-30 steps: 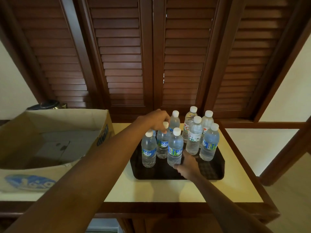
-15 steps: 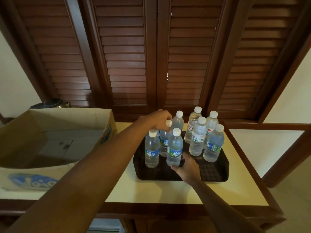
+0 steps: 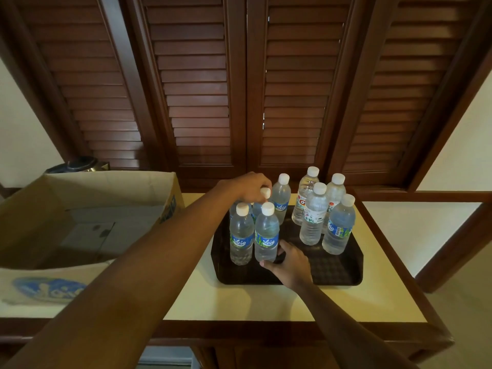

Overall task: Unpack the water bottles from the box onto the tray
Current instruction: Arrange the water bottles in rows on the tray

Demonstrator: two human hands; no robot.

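A dark brown tray sits on the cream tabletop with several clear, white-capped water bottles upright on it. My left hand reaches over the tray's back left and grips the top of a bottle there, its cap showing by my fingers. My right hand is low at the tray's front, fingers around the base of a blue-labelled bottle. Another blue-labelled bottle stands just left of it. A group of bottles stands at the right. The open cardboard box on the left shows a bare bottom.
Brown louvred shutters close off the space behind the table. A dark metal pot lid shows behind the box. The table has a raised wooden rim, and floor lies to the right.
The view has shifted slightly. My right hand has slid closer around the front bottle's base; my left hand stays on the back-left bottle's top.
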